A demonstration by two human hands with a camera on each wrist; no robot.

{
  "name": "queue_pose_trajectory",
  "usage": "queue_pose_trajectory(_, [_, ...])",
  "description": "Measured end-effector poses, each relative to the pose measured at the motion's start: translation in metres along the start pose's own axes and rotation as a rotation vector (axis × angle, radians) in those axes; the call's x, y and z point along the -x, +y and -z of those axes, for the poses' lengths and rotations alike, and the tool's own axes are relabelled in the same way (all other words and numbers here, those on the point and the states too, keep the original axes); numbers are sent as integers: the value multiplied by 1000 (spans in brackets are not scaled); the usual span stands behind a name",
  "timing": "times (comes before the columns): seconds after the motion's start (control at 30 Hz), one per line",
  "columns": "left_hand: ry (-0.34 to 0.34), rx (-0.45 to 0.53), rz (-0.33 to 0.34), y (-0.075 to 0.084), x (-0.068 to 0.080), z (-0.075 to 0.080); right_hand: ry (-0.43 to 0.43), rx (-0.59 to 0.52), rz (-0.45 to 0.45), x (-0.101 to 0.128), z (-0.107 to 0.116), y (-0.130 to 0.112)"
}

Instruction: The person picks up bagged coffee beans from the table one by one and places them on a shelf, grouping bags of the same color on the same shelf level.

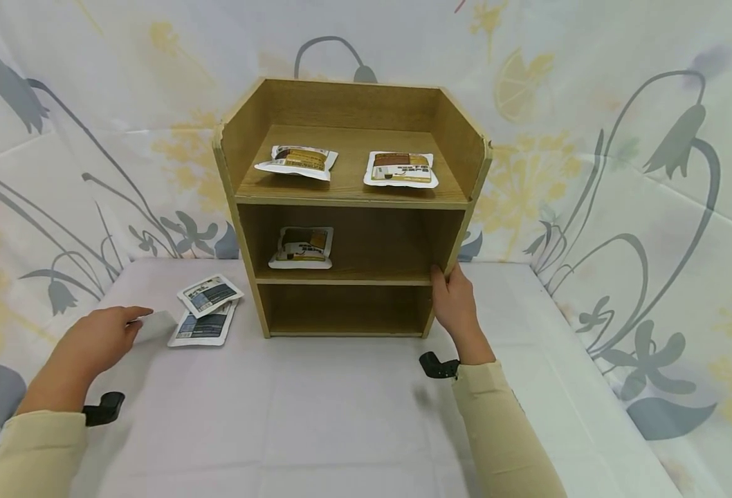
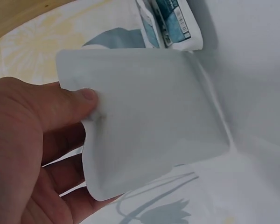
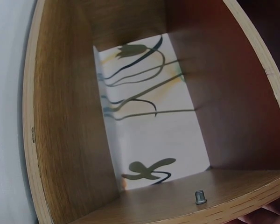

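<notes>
My left hand [image 1: 98, 339] pinches a flat white packet [image 2: 149, 112] between thumb and fingers; its plain side shows in the left wrist view. Beside it on the table lie two white packets with blue-grey labels, the upper packet [image 1: 210, 295] overlapping the lower packet [image 1: 199, 330]. With my right hand [image 1: 456, 304] I grip the right side panel of a small wooden shelf [image 1: 341, 202]. Two brown-and-yellow labelled packets lie on its top tier, a left packet [image 1: 297, 161] and a right packet [image 1: 401, 170]. Another packet [image 1: 304, 247] sits at the middle tier's left.
The shelf stands upright on a white-covered table [image 1: 335, 415], close to a floral cloth backdrop [image 1: 590, 173]. A small metal peg [image 3: 200, 197] sticks out inside a shelf compartment, whose back is open onto patterned cloth [image 3: 154, 140].
</notes>
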State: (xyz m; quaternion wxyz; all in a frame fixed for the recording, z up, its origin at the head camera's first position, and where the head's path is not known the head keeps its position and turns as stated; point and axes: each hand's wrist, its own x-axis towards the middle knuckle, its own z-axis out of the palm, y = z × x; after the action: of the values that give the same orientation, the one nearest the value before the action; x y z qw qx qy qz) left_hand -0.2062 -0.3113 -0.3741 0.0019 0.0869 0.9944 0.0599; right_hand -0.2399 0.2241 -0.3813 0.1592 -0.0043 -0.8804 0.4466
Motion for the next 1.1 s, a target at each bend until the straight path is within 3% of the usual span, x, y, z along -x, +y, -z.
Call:
queue_pose_trajectory(0.3, [6,-9,-20,7,7,13,-5,-7,-3,0,0,1])
queue_pose_trajectory(0.67, [53,-10,-56,27,9,28,0,-1,-7,-2,-1,2])
queue_pose_trajectory(1.1, [73,-6,-80,46,14,36,-4,-5,-10,-2,0,1])
